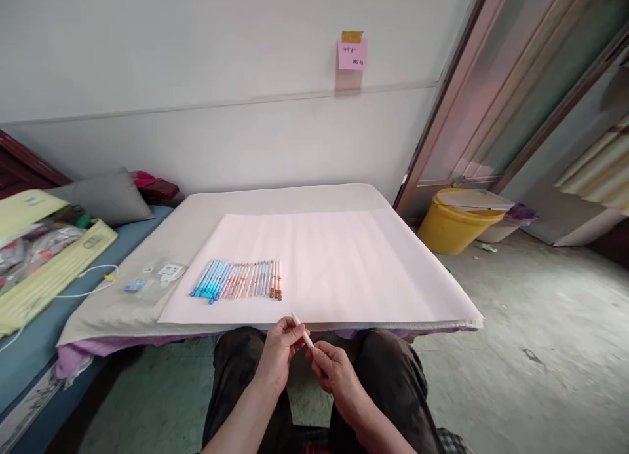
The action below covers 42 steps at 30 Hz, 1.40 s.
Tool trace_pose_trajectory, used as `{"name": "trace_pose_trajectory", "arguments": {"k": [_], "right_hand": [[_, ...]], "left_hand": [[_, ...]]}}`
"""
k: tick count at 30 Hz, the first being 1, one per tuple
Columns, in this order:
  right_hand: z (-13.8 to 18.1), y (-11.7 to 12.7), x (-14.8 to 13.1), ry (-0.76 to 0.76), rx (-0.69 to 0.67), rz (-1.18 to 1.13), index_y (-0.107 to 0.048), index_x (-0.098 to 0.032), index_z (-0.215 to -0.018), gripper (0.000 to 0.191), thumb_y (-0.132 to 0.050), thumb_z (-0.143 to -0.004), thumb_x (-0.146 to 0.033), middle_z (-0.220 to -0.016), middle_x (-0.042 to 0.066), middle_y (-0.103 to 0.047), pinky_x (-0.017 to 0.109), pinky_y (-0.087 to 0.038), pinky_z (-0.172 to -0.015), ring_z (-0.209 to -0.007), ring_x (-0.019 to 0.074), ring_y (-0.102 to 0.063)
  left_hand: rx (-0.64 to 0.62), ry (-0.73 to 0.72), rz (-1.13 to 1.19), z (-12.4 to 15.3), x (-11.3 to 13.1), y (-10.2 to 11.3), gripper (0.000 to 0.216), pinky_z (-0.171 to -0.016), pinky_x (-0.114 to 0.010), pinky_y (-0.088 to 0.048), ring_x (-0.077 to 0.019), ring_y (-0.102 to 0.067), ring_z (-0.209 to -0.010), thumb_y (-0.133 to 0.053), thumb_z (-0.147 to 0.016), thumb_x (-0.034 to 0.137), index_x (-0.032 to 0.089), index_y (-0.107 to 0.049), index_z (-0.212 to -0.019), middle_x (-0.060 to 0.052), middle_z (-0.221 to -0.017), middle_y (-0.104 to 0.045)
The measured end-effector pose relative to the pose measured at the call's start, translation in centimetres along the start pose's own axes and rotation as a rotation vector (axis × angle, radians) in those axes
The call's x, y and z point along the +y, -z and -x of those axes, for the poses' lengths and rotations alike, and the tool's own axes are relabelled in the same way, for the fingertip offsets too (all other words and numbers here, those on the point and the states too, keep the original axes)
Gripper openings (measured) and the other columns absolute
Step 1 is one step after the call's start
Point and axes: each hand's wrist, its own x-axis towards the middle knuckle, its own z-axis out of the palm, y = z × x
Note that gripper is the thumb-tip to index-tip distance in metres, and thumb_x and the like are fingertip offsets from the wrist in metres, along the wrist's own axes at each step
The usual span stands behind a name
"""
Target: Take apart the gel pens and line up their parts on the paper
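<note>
Between my hands, over my lap at the table's front edge, is a slim white pen [303, 331], tilted with its upper end to the left. My left hand [285, 342] pinches it around the middle. The fingers of my right hand [333, 369] are closed on its lower right end. On the pale sheet [354, 264] a row of several pens lies side by side, left of my hands: blue pens [210, 280] at the left, pinkish and clear ones [246, 280] in the middle, brown-ended ones [276, 280] at the right.
A clear plastic bag [157, 276] with labels lies on the beige cloth at the left. Beyond it a yellow box [63, 270] of packets rests on a blue surface by a grey cushion [108, 195]. A yellow bucket [449, 225] stands on the floor at the right.
</note>
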Motion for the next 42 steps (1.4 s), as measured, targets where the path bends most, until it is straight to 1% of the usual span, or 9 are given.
{"name": "trace_pose_trajectory", "arguments": {"k": [6, 9, 13, 18, 25, 29, 31, 36, 42], "right_hand": [[0.3, 0.0, 0.1, -0.004, 0.01, 0.011, -0.052, -0.017, -0.071, 0.033, -0.054, -0.075, -0.049, -0.046, -0.008, -0.037, 0.02, -0.01, -0.037, -0.035, 0.0031, -0.019], [0.6, 0.0, 0.1, 0.011, 0.003, 0.04, -0.052, -0.017, -0.072, 0.034, -0.053, -0.075, -0.051, -0.046, -0.008, -0.037, 0.02, -0.01, -0.037, -0.035, 0.0033, -0.02], [1.3, -0.4, 0.1, 0.032, -0.004, 0.059, -0.05, -0.017, -0.07, 0.033, -0.054, -0.075, -0.05, -0.046, -0.008, -0.035, 0.02, -0.01, -0.037, -0.035, 0.0033, -0.02], [2.4, -0.7, -0.4, 0.074, 0.016, 0.075, -0.051, -0.017, -0.071, 0.033, -0.053, -0.075, -0.049, -0.046, -0.008, -0.036, 0.02, -0.01, -0.036, -0.035, 0.0036, -0.019], [4.1, -0.9, -1.1, 0.132, -0.011, 0.123, -0.051, -0.016, -0.071, 0.034, -0.054, -0.074, -0.05, -0.046, -0.007, -0.037, 0.02, -0.012, -0.037, -0.037, 0.0043, -0.023], [4.6, -1.0, -1.4, 0.157, 0.007, 0.131, -0.051, -0.016, -0.072, 0.034, -0.053, -0.074, -0.05, -0.046, -0.008, -0.037, 0.02, -0.012, -0.037, -0.038, 0.0045, -0.023], [4.7, -0.9, -1.6, 0.164, 0.001, 0.139, -0.051, -0.016, -0.072, 0.033, -0.053, -0.073, -0.049, -0.046, -0.008, -0.038, 0.02, -0.012, -0.037, -0.038, 0.0046, -0.023], [4.0, -0.6, -1.9, 0.132, -0.032, 0.187, -0.052, -0.015, -0.073, 0.032, -0.053, -0.074, -0.047, -0.046, -0.008, -0.037, 0.02, -0.012, -0.037, -0.037, 0.0045, -0.023], [0.8, 0.3, -2.2, 0.097, -0.053, 0.22, -0.051, -0.016, -0.073, 0.028, -0.047, -0.079, -0.043, -0.046, -0.008, -0.037, 0.02, -0.012, -0.037, -0.036, 0.0045, -0.023]], "left_hand": [[-0.084, 0.061, 0.032, 0.9, 0.2, -0.3, 0.033, -0.063, -0.028, -0.044, -0.018, -0.061, -0.075, -0.066, -0.07, 0.033, 0.014, -0.061, -0.096, -0.011, -0.086, -0.066], [-0.117, 0.044, 0.007, 1.2, 0.1, -0.2, 0.023, -0.06, -0.028, -0.044, -0.0154, -0.059, -0.065, -0.065, -0.071, 0.031, 0.014, -0.061, -0.085, -0.009, -0.08, -0.066], [-0.085, -0.027, -0.064, 1.7, -0.1, 0.0, 0.018, -0.055, -0.025, -0.041, -0.0111, -0.055, -0.054, -0.066, -0.07, 0.03, 0.014, -0.057, -0.07, -0.004, -0.068, -0.063], [-0.137, 0.015, -0.007, 3.2, 0.4, -0.3, 0.028, -0.065, -0.028, -0.045, -0.0168, -0.061, -0.074, -0.063, -0.074, 0.031, 0.014, -0.059, -0.096, -0.009, -0.086, -0.066], [-0.162, -0.059, -0.065, 5.0, 0.8, -0.5, 0.017, -0.061, -0.026, -0.046, -0.0119, -0.058, -0.058, -0.066, -0.07, 0.027, 0.013, -0.058, -0.076, -0.006, -0.076, -0.066], [-0.149, -0.046, -0.014, 5.4, 1.2, -0.7, 0.026, -0.07, -0.026, -0.047, -0.0148, -0.061, -0.077, -0.066, -0.071, 0.028, 0.015, -0.06, -0.093, -0.008, -0.089, -0.066], [-0.163, -0.033, 0.006, 5.4, 1.4, -0.7, 0.03, -0.074, -0.027, -0.047, -0.0163, -0.061, -0.082, -0.066, -0.071, 0.028, 0.015, -0.06, -0.097, -0.01, -0.091, -0.066], [-0.139, -0.072, -0.038, 4.3, 1.2, -0.3, 0.018, -0.062, -0.021, -0.046, -0.0103, -0.058, -0.065, -0.068, -0.069, 0.027, 0.013, -0.06, -0.077, -0.006, -0.078, -0.064], [-0.134, -0.049, 0.018, 1.7, 1.5, -0.8, 0.023, -0.065, -0.024, -0.047, -0.0125, -0.059, -0.071, -0.067, -0.07, 0.026, 0.014, -0.059, -0.089, -0.007, -0.083, -0.064]]}}
